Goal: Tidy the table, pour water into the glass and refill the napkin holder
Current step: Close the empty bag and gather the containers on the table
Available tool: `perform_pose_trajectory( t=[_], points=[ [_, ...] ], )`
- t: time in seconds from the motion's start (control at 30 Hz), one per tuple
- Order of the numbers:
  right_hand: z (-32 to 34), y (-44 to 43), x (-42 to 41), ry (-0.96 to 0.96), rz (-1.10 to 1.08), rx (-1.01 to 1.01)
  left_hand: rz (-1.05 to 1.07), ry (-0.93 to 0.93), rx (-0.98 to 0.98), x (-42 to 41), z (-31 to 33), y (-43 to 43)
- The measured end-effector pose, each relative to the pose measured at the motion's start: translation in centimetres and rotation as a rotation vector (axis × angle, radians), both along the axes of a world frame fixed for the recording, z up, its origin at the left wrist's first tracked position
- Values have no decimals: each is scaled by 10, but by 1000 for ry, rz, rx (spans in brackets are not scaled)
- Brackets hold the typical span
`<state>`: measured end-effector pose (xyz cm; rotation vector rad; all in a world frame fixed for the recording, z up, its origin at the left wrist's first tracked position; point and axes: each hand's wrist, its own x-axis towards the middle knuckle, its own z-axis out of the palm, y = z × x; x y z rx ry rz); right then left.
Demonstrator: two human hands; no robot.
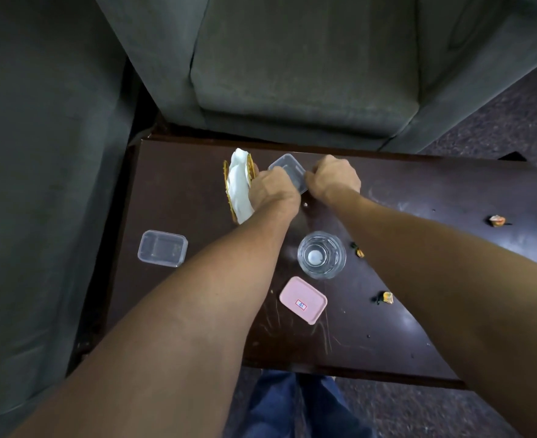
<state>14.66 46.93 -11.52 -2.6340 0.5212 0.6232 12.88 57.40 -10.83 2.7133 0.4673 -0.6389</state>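
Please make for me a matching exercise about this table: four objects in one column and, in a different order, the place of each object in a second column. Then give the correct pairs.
Column 1
1. pink lid
2. glass
3. clear container
4. white napkins

Column 2
A. between the two forearms
B. alone on the left part of the table
C. at the far side, upright in a gold holder
D. of the four, closest to the person

Pairs: 1-D, 2-A, 3-B, 4-C
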Motion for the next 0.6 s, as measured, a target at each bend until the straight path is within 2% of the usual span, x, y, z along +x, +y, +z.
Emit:
perform_pose_trajectory(
  t=[0.1,0.3,0.6],
  points=[
    [-7,1,2,12,19,9,-3,25,-12,3,-8,-3],
    [-11,-12,-6,-15,12,66,2,-75,-3,9,-13,-12],
    [27,-95,-35,-68,-84,136,-213,-127,-43,3,16,-77]
  ],
)
